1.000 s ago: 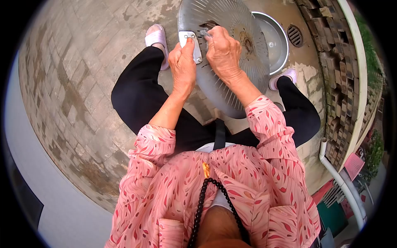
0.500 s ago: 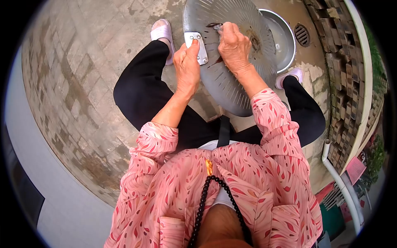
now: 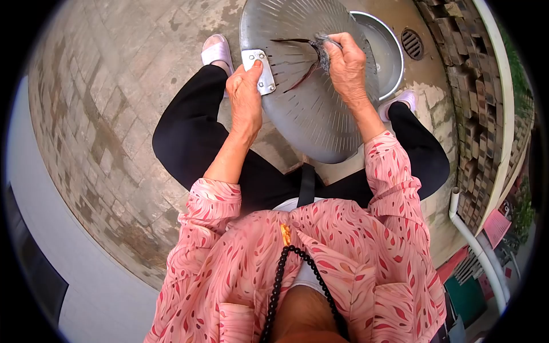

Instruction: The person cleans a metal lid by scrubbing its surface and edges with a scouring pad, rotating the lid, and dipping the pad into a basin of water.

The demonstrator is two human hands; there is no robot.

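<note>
The left hand (image 3: 245, 97) presses thumb and fingers together on the silvery riveted metal plate (image 3: 258, 72) of the large round slotted grey metal disc (image 3: 297, 103), which extends rightward beneath the right hand (image 3: 347, 71), pinching a dark grey wiry scrubber (image 3: 323, 50).

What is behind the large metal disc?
Part of a round basin and some paving show past the edge of the large metal disc. The disc covers the basin's left side; that cannot be seen.

Grey slitted metal disc (image 3: 311, 94), tilted, dark-streaked, wiry grey scrubber (image 3: 322, 54) against it
</note>
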